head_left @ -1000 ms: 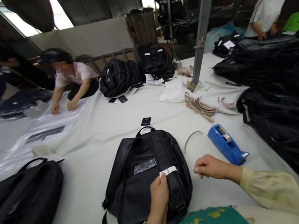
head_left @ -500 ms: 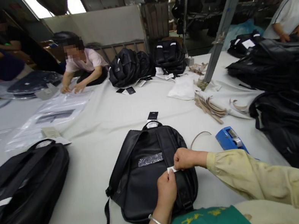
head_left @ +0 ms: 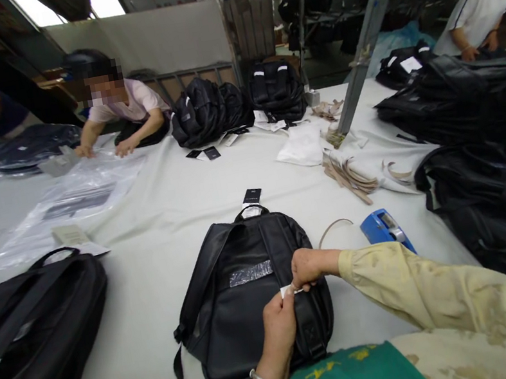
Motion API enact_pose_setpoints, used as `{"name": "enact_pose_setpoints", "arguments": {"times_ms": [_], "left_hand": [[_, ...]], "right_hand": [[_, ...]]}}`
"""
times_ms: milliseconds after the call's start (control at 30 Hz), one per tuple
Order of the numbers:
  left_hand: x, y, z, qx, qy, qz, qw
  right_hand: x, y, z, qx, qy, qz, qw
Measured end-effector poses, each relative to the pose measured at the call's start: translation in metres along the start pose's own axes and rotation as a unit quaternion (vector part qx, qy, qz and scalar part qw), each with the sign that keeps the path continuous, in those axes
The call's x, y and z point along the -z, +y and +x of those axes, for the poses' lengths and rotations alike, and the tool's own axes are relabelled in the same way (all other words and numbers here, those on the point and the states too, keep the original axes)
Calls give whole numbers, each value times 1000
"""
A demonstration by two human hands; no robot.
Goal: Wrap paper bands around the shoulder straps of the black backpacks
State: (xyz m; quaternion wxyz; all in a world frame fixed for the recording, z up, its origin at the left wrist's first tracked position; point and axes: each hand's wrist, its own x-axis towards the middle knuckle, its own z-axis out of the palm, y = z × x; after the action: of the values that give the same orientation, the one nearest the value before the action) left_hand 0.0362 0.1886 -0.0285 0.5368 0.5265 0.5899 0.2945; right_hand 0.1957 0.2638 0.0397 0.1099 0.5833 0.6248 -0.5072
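Observation:
A black backpack [head_left: 237, 323] lies straps up on the white-covered table, its top handle away from me and a black tag [head_left: 252, 196] beyond the handle. My left hand [head_left: 280, 328] pinches a small white slip [head_left: 285, 291] over the right shoulder strap. My right hand [head_left: 308, 268] is closed on the same slip from the right side, fingertips nearly touching those of the left. A shiny plastic strip [head_left: 251, 273] lies across the middle of the backpack.
Another black backpack [head_left: 38, 332] lies at left. A blue tape dispenser [head_left: 386, 232] sits right, with brown strips [head_left: 351, 178] beyond it. Black bags [head_left: 494, 199] are piled at far right. A metal post [head_left: 372, 31] rises behind. Three people stand or lean around the table.
The view has shifted slightly, moving the scene left. My right fingers have turned a little at the slip, which looks more bent or folded between my hands.

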Motion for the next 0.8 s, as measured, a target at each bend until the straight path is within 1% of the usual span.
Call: {"name": "enact_pose_setpoints", "arguments": {"times_ms": [100, 200, 367, 467, 500, 567, 600, 667, 733, 800], "left_hand": [[-2, -1, -2, 12, 4, -9, 1000], [-3, 0, -4, 20, 5, -25, 999], [-6, 1, -6, 45, 6, -56, 997], [-7, -2, -7, 68, 9, -93, 993], [-7, -4, -7, 77, 11, -106, 991], [-5, -5, -6, 96, 15, -139, 986], [-4, -6, -6, 105, 18, -160, 981], [-3, -4, -5, 123, 21, -201, 972], [-3, 0, -3, 137, 24, -230, 963], [-4, 4, -2, 146, 30, -250, 957]], "right_hand": [[-2, 4, 0, -3, -18, 10, 1000], [-6, 6, -1, -3, -13, 12, 1000], [-8, 12, -3, 3, 22, -4, 1000], [-10, 29, -3, 1, 50, -11, 999], [-12, 38, -4, -5, 52, 14, 999], [-19, 57, -5, -22, 60, 116, 991], [-23, 66, -6, -29, 72, 172, 982], [-31, 79, -10, -35, 110, 247, 962], [-38, 82, -12, -26, 141, 294, 945], [-43, 75, -13, -8, 129, 337, 933]]}}
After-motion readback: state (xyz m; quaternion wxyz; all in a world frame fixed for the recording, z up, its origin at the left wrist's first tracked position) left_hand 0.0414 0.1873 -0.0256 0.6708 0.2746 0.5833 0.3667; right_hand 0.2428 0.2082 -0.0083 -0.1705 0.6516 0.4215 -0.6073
